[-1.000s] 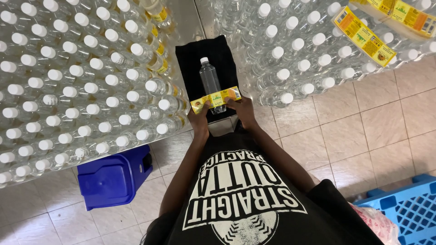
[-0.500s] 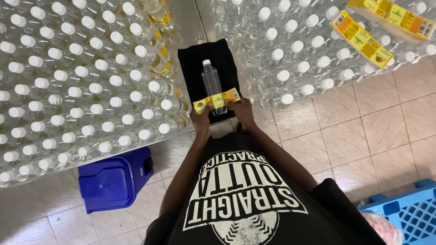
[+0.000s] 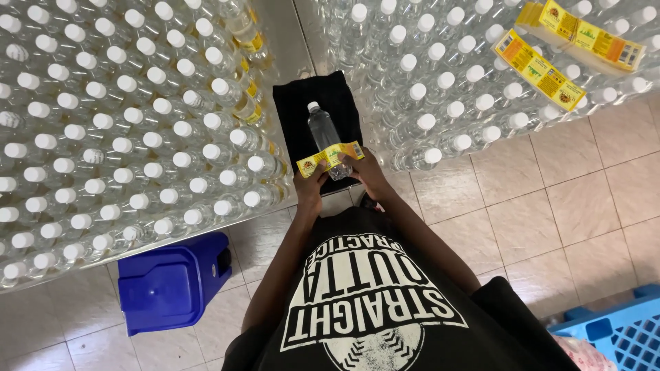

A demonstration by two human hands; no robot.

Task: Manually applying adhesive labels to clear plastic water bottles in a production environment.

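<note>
Hundreds of clear plastic bottles with white caps stand packed on the steel table at the left, with a blue plastic stool on the tiled floor below them. At the middle, a clear plastic bottle with a white cap lies on a black cloth. Across its lower half runs a yellow paper label, touching it. The left hand pinches the label's left end, fingers closed on it; the right hand presses its right end against the bottle. To my eye the label is being laid on and squared up; wrapping it calls for even tension. Further right, loose yellow label strips rest on more bottles.
</note>
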